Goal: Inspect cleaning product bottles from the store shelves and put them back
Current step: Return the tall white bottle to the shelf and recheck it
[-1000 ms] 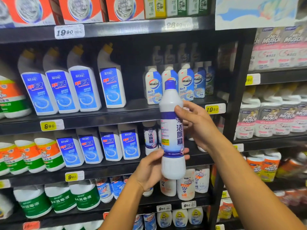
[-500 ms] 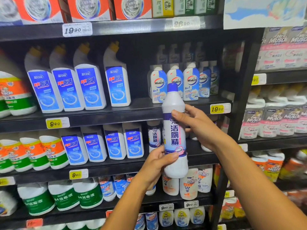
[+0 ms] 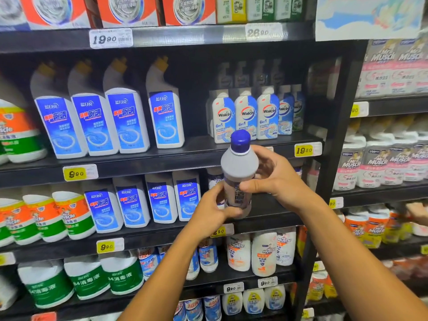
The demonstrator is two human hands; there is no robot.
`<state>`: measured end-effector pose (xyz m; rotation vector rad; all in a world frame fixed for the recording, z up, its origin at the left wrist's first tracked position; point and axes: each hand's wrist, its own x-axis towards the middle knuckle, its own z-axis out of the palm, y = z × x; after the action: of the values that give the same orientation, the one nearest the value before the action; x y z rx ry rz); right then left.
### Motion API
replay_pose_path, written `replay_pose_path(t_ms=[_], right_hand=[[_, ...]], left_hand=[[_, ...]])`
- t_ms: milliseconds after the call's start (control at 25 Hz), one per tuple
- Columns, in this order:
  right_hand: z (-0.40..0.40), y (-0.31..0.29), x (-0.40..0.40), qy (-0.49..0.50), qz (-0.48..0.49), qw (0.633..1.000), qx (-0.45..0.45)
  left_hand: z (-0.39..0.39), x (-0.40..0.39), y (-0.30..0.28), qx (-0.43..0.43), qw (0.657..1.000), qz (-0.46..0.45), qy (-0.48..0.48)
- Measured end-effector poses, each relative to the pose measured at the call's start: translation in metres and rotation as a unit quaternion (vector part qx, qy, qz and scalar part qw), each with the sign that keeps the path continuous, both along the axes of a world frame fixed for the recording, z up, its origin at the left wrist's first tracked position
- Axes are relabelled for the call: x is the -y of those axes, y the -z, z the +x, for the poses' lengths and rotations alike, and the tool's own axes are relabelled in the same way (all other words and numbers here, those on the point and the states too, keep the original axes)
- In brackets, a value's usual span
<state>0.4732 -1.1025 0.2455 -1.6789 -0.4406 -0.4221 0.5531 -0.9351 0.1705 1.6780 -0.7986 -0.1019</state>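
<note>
Before the black shelving unit (image 3: 162, 162), near its right upright, a white bottle (image 3: 238, 167) with a blue cap (image 3: 240, 140) is held in the air, top tilted toward the camera. Right hand (image 3: 275, 174) grips its upper body, fingers curled round it. Left hand (image 3: 208, 210) grips the lower part, thumb across the label.

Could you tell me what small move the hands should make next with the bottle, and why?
Probably turn the bottle upright so its label faces the camera. Both the left hand and the right hand hold it tilted, cap toward the viewer, and the label is foreshortened and blurred.
</note>
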Motion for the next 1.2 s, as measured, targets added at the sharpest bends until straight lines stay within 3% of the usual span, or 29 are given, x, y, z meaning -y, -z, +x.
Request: replay_pose_path(t_ms=[240,600,920,1200], right_hand=[[-0.001,0.003,-0.011,0.006,-0.027,1.000,0.006],[0.003,0.053,-0.016,0.038,0.064,0.994,-0.081],[-0.010,0.097,0.013,0.088,0.046,0.980,-0.174],[-0.002,0.110,0.057,0.090,0.029,0.976,-0.197]], left_hand=[[0.005,-0.007,0.002,0.039,0.999,-0.002,-0.011],[-0.010,-0.015,0.053,-0.105,0.990,0.013,0.094],[-0.020,0.010,0.083,-0.214,0.959,0.088,0.165],[-0.019,0.049,0.087,-0.244,0.948,0.105,0.176]])
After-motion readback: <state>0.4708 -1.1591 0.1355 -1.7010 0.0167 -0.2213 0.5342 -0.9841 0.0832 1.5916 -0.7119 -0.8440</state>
